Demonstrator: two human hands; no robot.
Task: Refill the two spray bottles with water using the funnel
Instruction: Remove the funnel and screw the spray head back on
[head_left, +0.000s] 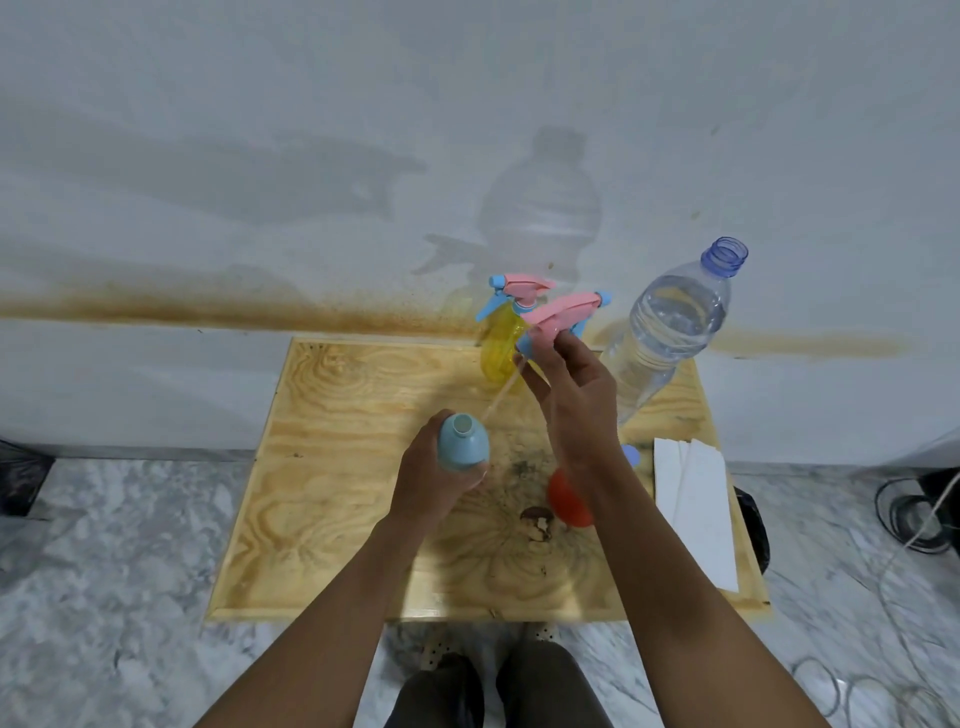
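Centre: left grip (431, 480) holds uncapped blue bottle (463, 442); right grip (577, 408) pinches pink spray head (563, 310). Upper right, open water bottle (670, 332) mostly full; table (332, 441) bare at left.

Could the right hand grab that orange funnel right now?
Probably not at once: the right hand holds the pink spray head. The funnel lies on the table just under that forearm, likely easy to reach once the head is down.

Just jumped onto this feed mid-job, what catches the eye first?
The right hand holds a pink spray head, its tube slanting toward the open blue bottle gripped by the left hand. An uncapped water bottle stands back right; the red funnel lies beneath the right wrist.
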